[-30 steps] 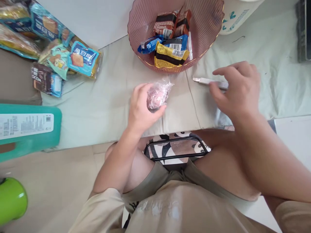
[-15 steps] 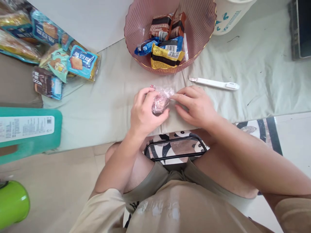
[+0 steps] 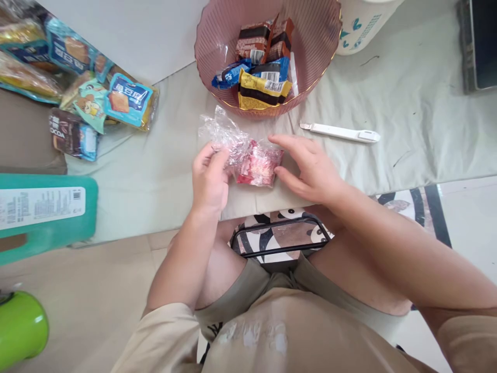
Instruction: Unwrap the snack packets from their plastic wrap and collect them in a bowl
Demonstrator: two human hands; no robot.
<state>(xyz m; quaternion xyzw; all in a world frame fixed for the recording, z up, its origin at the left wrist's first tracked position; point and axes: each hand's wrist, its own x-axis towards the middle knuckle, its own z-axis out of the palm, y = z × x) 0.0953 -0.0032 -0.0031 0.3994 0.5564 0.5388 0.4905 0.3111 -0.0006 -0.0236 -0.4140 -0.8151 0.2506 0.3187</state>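
Clear plastic wrap (image 3: 227,132) bunches up from the fingers of my left hand (image 3: 209,178), which is closed on it. To its right, partly under the wrap, lies a red-and-pink snack packet (image 3: 259,165) on the cloth. My right hand (image 3: 308,168) is spread at the packet's right side, thumb and fingers apart, the thumb close to its edge. Whether the thumb touches the packet I cannot tell. A white utility knife (image 3: 339,132) rests on the cloth beyond my right hand.
A pink ribbed bowl (image 3: 209,52) at the back holds several wrapped snacks. Beside it stands a white container (image 3: 365,26). Snack packets (image 3: 128,101) pile up at the left, near a teal box (image 3: 50,228). A dark-screened device (image 3: 483,46) sits at far right.
My left hand has moved left, drawing the plastic wrap out away from the packet. More of the red packet shows. My right hand's fingers have opened off the wrap.
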